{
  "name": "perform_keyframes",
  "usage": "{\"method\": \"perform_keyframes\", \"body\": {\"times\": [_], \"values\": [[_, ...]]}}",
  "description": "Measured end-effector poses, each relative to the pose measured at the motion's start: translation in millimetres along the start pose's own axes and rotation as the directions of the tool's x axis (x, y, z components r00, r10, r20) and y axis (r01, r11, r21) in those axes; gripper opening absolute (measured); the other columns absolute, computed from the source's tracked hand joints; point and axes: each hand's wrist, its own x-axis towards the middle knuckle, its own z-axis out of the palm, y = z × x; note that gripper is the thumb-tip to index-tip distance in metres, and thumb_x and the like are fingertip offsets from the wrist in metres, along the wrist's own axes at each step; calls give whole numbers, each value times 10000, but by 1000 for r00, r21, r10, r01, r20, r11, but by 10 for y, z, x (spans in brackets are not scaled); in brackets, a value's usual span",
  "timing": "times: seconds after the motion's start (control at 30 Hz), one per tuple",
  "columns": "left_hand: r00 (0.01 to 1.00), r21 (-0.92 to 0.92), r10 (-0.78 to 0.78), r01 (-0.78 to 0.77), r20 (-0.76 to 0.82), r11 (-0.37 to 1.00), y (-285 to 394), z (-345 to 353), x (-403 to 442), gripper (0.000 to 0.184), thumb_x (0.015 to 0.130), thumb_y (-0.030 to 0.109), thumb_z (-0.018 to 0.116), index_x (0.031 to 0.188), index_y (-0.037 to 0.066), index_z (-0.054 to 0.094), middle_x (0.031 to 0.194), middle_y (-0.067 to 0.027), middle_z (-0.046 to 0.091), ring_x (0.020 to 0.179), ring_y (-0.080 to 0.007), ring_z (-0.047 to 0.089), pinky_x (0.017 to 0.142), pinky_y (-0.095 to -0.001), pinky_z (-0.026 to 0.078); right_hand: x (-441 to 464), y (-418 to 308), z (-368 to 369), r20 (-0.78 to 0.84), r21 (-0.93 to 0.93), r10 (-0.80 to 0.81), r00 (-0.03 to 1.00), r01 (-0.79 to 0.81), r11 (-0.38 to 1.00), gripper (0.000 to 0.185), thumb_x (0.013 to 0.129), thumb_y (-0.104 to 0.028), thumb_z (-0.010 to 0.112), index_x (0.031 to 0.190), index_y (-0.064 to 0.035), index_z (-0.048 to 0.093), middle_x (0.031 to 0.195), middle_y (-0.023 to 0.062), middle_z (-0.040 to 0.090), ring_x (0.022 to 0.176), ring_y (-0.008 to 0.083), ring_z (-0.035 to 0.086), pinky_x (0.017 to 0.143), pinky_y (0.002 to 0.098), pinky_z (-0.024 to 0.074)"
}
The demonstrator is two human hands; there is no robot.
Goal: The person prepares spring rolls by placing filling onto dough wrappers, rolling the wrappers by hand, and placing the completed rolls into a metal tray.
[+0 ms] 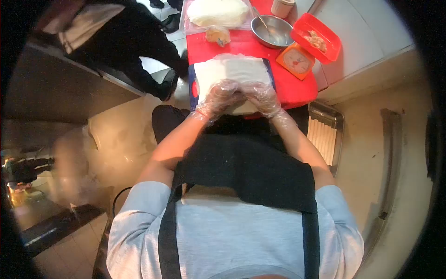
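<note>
A soft white dough-like sheet (232, 67) lies over a dark blue cutting board (269, 69) on the red table. My left hand (222, 96), in a clear plastic glove, curls its fingers over the near part of the sheet. Beside it, my gloved right hand (262, 98) is bent inward the same way, and the two hands nearly meet. Both seem to pinch the near edge of the sheet. My fingertips and whatever lies under them are hidden.
On the red table (302, 90) are a metal bowl (274, 33) with a spoon, an orange scale (296, 61) under a red tray (332, 42) of food pieces, and a white mass in a clear tub (217, 13). White rolls fill a metal tray (337, 135). A person (125, 42) stands left.
</note>
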Motion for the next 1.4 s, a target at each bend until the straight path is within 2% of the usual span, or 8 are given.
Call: {"method": "perform_keyframes", "body": {"times": [0.37, 0.5, 0.6, 0.8, 1.1, 1.2, 1.3, 1.4], "values": [[983, 221, 183, -175, -19, 960, -229, -342, -69, 329, 713, 272, 863, 961, 97, 737, 913, -103, 717, 859, -288, 685, 844, -368, 553, 210, -215, -278, 53, 152, 386, 921, -389, 908, 392, 710, -272, 865, 991, -60, 693, 1037, 113, 669, 961, 252, 653, 880, 362, 529], [993, 171, 89, -74, -80, 982, -244, -136, 9, 437, 715, 312, 867, 1060, 95, 709, 903, -134, 704, 881, -307, 677, 859, -378, 542, 413, -380, -245, 270, -414, 103, 957, 18, 910, 569, 713, -423, 845, 1099, -49, 658, 1088, 175, 642, 1077, 330, 610, 888, 423, 502], [961, 180, -261, 243, 88, 953, 12, -162, 46, 417, 767, 300, 829, 1078, 62, 687, 918, -143, 700, 928, -330, 673, 885, -386, 529, 374, -308, -123, 333, -443, 201, 921, -35, 896, 463, 764, -409, 772, 1073, -73, 696, 992, 167, 658, 1001, 355, 618, 871, 453, 492], [995, 166, 87, -95, 59, 982, -60, -355, -66, 338, 845, 239, 757, 1139, 100, 663, 1012, -147, 690, 990, -318, 669, 886, -390, 526, 244, -189, -121, 178, -277, 85, 980, -33, 960, 366, 786, -381, 766, 1044, -121, 740, 900, 137, 678, 897, 351, 637, 838, 460, 498], [964, 36, -167, 163, 205, 986, -121, -612, -141, 473, 824, 261, 791, 1257, 144, 640, 1188, -98, 668, 1099, -279, 636, 992, -389, 483, 163, 28, -277, 233, -315, 91, 968, -14, 949, 494, 725, -280, 839, 1155, -78, 703, 1113, 178, 669, 1032, 356, 633, 930, 430, 510], [944, 301, 322, -330, 77, 895, -234, -299, -25, 476, 844, 268, 770, 1289, 164, 636, 1262, -83, 627, 1093, -253, 636, 988, -385, 487, 197, -72, -331, 222, -502, -22, 975, 133, 855, 393, 703, -201, 842, 1061, -83, 728, 1037, 142, 684, 950, 340, 653, 876, 431, 531], [959, 661, 233, -279, 160, 697, 185, -21, 94, 212, 901, 218, 684, 1096, 135, 687, 1174, -62, 647, 984, -247, 649, 892, -402, 521, 113, 180, -354, 277, -390, 107, 955, 10, 921, 396, 731, -233, 816, 1096, -113, 719, 1043, 132, 674, 997, 337, 642, 906, 457, 507], [994, 92, 62, -70, 86, 993, -93, 32, 61, 114, 921, 212, 661, 953, 106, 691, 1016, -83, 676, 909, -250, 649, 830, -400, 522, 163, 96, -459, 304, -399, 126, 944, 6, 917, 351, 740, -242, 801, 1068, -142, 726, 1020, 119, 674, 985, 333, 643, 870, 457, 510]]}}
